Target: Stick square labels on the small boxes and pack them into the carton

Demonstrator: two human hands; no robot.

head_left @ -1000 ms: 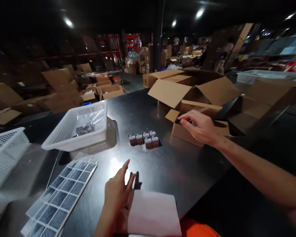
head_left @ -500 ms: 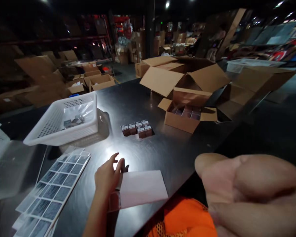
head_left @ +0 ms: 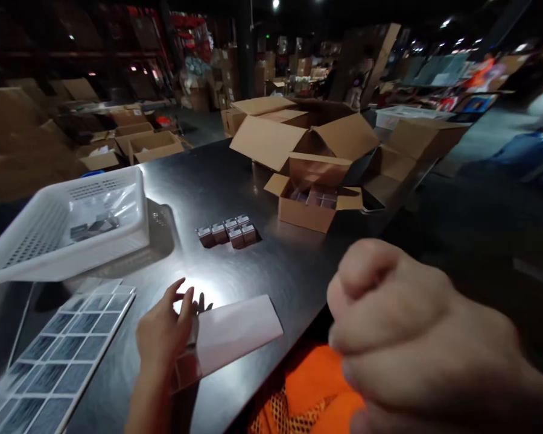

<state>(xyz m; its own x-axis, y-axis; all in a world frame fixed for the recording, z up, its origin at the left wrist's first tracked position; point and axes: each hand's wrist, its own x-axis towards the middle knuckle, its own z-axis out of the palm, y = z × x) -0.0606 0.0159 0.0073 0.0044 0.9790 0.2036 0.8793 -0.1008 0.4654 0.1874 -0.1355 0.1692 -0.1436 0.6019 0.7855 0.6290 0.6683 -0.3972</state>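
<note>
Presently, left hand (head_left: 165,328): fingers loosely spread, edge of palm and fingertips touching the left end of a white sheet (head_left: 233,331); nothing gripped that can be seen; sheet: flat on the black table (head_left: 262,265), near the front edge, its long axis running from the hand away to the right and slightly up-frame; so the sheet lies directly right of the left hand, touching it.

Right hand (head_left: 416,337): close to the camera, curled into a loose fist, raised off the table, well apart from the sheet; whether anything sits inside the fist cannot be told; left hand plainly the nearer of the two.

Small boxes (head_left: 227,232): a cluster mid-table, beyond the sheet, apart from both hands; open carton (head_left: 314,208): further right and back, more small boxes inside; white basket (head_left: 67,226): far left, a clear bag within; label sheet (head_left: 54,355): lower left, just left of the left hand, not touching it; orange garment (head_left: 308,392): at the bottom edge.
</note>
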